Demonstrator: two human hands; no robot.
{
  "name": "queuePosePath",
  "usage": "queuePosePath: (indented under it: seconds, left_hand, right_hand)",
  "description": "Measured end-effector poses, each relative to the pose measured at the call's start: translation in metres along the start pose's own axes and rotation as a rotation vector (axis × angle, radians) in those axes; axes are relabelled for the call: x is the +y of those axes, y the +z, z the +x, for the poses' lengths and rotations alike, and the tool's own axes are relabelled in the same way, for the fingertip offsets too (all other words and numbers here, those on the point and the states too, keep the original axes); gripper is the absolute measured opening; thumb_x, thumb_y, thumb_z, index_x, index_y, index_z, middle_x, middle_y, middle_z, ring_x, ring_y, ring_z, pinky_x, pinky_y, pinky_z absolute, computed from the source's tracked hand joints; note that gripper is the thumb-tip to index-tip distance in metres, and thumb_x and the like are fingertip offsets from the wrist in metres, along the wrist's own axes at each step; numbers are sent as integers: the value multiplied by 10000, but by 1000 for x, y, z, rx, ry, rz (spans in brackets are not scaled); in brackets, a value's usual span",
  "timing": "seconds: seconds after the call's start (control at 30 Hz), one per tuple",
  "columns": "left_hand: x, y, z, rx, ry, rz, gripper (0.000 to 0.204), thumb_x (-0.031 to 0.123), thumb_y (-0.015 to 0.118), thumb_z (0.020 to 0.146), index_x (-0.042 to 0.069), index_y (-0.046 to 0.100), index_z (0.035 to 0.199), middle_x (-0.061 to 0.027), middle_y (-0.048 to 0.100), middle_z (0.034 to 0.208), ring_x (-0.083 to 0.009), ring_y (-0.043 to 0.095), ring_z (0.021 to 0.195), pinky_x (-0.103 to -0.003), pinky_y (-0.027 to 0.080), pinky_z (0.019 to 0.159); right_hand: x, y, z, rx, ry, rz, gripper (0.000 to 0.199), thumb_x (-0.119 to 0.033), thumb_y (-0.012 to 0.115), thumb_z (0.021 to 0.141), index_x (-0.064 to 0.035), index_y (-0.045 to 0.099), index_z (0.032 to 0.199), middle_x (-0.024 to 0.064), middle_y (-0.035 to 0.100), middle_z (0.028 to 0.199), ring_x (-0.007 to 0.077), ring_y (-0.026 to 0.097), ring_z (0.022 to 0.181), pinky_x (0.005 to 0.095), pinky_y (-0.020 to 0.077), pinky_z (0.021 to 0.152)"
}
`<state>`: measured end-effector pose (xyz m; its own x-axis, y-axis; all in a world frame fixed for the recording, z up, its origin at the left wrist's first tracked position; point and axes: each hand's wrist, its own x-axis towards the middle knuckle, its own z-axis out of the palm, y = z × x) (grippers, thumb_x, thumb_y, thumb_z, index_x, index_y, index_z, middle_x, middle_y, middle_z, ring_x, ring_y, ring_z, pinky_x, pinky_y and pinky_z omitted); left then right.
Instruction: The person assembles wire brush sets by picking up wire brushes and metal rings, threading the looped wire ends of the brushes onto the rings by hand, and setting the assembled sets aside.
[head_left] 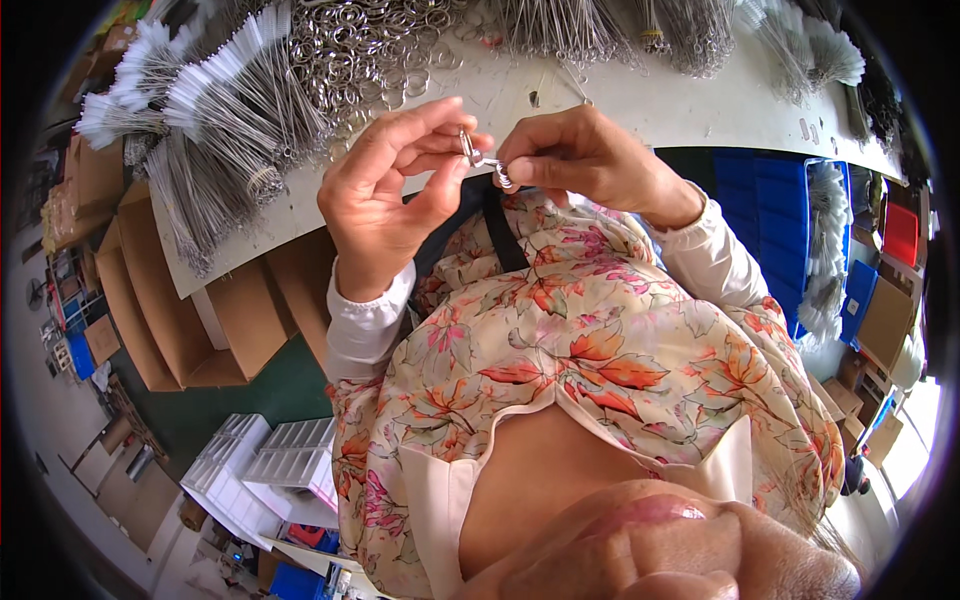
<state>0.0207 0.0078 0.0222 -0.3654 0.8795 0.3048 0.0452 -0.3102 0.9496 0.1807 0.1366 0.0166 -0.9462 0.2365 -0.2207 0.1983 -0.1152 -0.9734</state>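
At the left of the frame, open cardboard boxes (205, 350) stand below the table's edge, over a green floor (190, 425). White-tipped wire brushes (235, 90) and loose rings (370, 50) crowd the tabletop (690, 115) at upper left. At upper centre, before the near edge, the left hand (385, 185) pinches a metal ring (467, 146); the right hand (590, 165) is closed on a small metal coil (503, 177) just beside it. White surface shows beyond, with reddish marks (808, 130) too small to read, above a blue bin (765, 225).
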Motion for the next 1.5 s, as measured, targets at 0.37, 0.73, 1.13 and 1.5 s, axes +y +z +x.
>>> queuePosePath:
  seconds: [0.37, 0.73, 1.13, 1.5]
  left_hand:
    - [-1, 10, 3, 162, 357, 470, 330, -113, 639, 702, -71, 604, 1027, -149, 641, 951, -205, 673, 781, -257, 552, 670]
    - [-4, 8, 11, 146, 303, 457, 309, -105, 642, 687, -47, 636, 991, -128, 657, 938, -175, 671, 756, -245, 541, 675]
    - [3, 9, 9, 55, 155, 346, 299, -137, 625, 696, -64, 632, 985, -154, 642, 969, -179, 661, 797, -250, 549, 715]
    - [-8, 8, 2, 69, 240, 507, 295, -135, 617, 715, -57, 631, 999, -149, 641, 977, -168, 647, 837, -252, 545, 744]
  right_hand:
    - [-30, 16, 13, 275, -135, 329, 225, -248, 604, 881, -23, 609, 892, -29, 512, 641, 38, 418, 518, 182, 307, 463]
    - [-24, -1, 23, 151, -135, 269, 193, -190, 623, 865, -10, 616, 934, -4, 580, 731, 43, 494, 604, 182, 384, 530]
    - [-22, -3, 15, 71, 32, 281, 176, -175, 655, 839, -6, 632, 882, -4, 585, 707, 37, 522, 593, 178, 405, 511]
    - [-5, -2, 14, 49, 49, 198, 185, -186, 635, 856, -5, 628, 896, 0, 587, 732, 46, 511, 593, 189, 402, 520]
